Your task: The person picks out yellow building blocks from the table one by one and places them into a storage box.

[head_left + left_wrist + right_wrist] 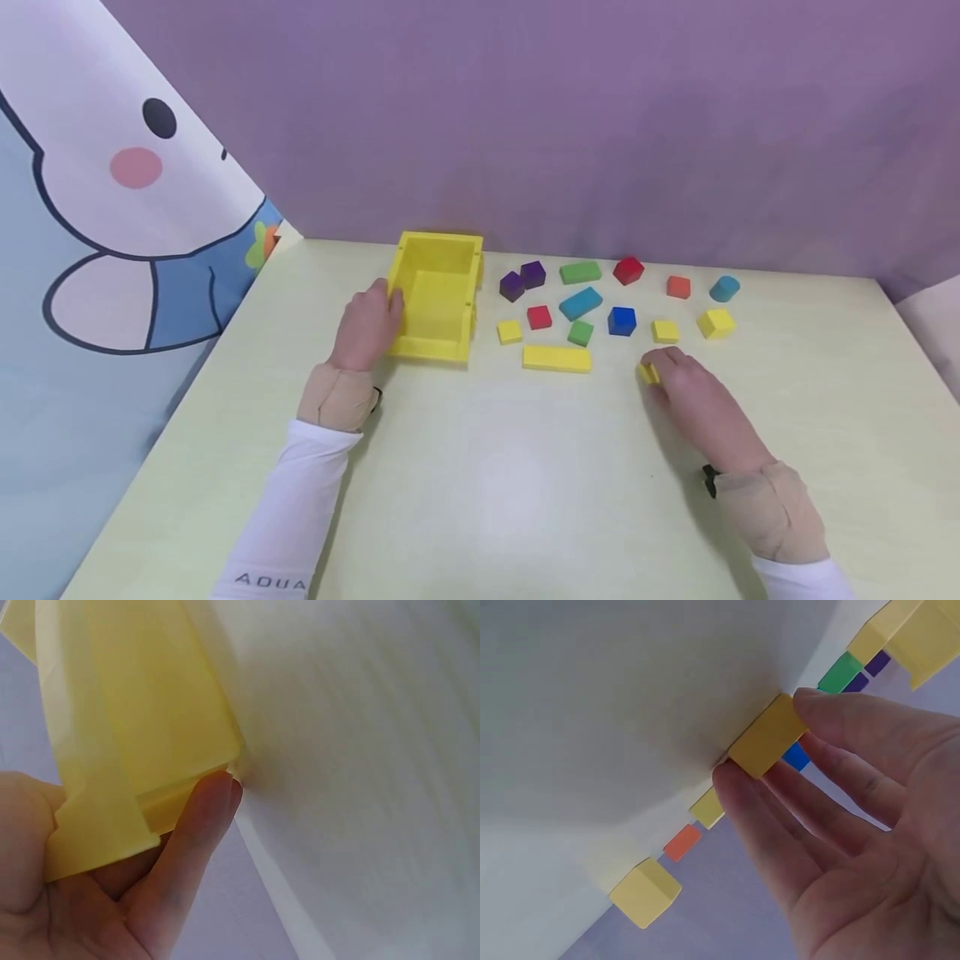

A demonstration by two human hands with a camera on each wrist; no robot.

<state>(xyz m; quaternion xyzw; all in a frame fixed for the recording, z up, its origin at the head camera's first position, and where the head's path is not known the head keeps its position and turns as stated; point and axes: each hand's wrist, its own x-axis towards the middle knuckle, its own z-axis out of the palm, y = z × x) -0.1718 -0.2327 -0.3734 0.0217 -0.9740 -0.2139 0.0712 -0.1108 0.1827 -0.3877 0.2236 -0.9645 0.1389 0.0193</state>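
My left hand (367,323) grips the left wall of a yellow plastic box (431,348), which rests on the table at the back left. The left wrist view shows the fingers and thumb around the wall of the box (150,697). On the right side, my right hand (697,404) pinches a small yellow block (649,373) just above or on the tabletop; I cannot tell which. Close up, that block (766,739) sits between the thumb and a fingertip. Nearest beyond this hand are a yellow block (665,332) and a larger yellow cube (717,323).
Right of the box several blocks lie loosely spread: purple cubes (512,287), a green bar (581,272), a blue cube (622,321), a long yellow bar (557,359), a red block (628,270) and a teal cylinder (724,288). A purple wall (570,125) stands behind.
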